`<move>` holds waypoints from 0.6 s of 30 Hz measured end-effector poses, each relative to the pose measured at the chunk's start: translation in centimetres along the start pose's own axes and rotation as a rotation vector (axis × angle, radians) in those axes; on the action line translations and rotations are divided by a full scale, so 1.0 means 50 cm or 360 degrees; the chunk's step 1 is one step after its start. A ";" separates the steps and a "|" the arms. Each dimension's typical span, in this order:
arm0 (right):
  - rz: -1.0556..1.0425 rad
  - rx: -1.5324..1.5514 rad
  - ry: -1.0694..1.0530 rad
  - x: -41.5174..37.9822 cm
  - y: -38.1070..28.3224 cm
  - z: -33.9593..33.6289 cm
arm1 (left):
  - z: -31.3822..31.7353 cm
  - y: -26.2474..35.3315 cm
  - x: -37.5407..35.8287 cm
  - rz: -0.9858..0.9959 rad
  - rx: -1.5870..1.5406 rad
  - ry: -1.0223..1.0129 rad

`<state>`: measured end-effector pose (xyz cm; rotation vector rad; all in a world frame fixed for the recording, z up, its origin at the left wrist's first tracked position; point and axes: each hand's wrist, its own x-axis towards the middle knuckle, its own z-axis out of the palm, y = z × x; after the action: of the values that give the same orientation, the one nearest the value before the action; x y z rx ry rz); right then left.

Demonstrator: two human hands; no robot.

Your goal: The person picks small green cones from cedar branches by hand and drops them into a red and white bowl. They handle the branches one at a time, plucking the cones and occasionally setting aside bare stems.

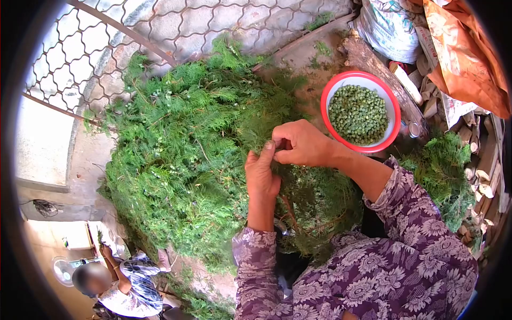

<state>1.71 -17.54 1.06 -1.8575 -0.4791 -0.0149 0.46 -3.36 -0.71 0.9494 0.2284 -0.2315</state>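
My left hand point(262, 173) is raised over the near right side of a big heap of green feathery branches point(176, 144), its thumb and fingers closed in a pinch. My right hand point(301, 143) meets it at the fingertips, its fingers curled together. Whatever lies between the fingertips is too small to make out. Beyond my right hand stands a red-rimmed white bowl point(397, 114) holding many small round green cones point(360, 114). More foliage point(325, 200) lies below my hands, near my lap.
A wire mesh point(192, 24) runs along the top left. Sacks point(392, 32), an orange sheet point(469, 58) and split wood point(482, 181) line the right side. At the lower left another person point(128, 282) sits near a fan point(63, 270), holding a sprig.
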 end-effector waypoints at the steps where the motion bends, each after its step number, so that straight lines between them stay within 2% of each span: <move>1: 0.0081 0.0031 -0.0003 -0.001 -0.002 -0.003 | -0.003 -0.002 0.002 0.0002 0.0000 0.0000; 5: 0.0255 0.0152 -0.0219 0.003 0.000 -0.013 | 0.005 0.003 0.001 -0.0107 0.0054 0.0043; 7: 0.0486 0.0382 -0.0545 0.002 -0.014 -0.022 | 0.021 0.016 -0.013 -0.0179 0.0078 0.0101; 8: 0.0485 0.0381 -0.0546 0.002 -0.015 -0.025 | 0.028 0.024 -0.021 -0.0170 0.0123 0.0064; 10: 0.0696 0.0801 -0.0662 0.002 -0.015 -0.039 | 0.017 0.027 -0.020 -0.0157 0.0170 0.0016; 11: 0.0689 0.0797 -0.0658 0.004 -0.018 -0.050 | -0.010 0.024 -0.007 -0.0184 0.0039 -0.0010; 14: 0.0666 0.0870 -0.0140 0.006 -0.027 -0.098 | -0.006 0.036 -0.008 -0.0137 -0.0112 0.0066; 16: 0.0623 0.0765 0.0175 0.005 -0.001 -0.144 | -0.009 0.050 -0.007 -0.0132 -0.0438 -0.0110; 17: 0.0572 0.0682 0.0321 0.002 0.030 -0.163 | -0.017 0.053 -0.006 -0.0089 -0.0432 -0.0264; 18: 0.0568 0.0679 0.0321 -0.001 0.060 -0.182 | -0.016 0.058 -0.008 -0.0085 -0.0434 -0.0268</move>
<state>4.69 -26.62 1.43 -1.4780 -0.0011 0.1299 0.88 -1.05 1.18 0.6502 0.1263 -0.3197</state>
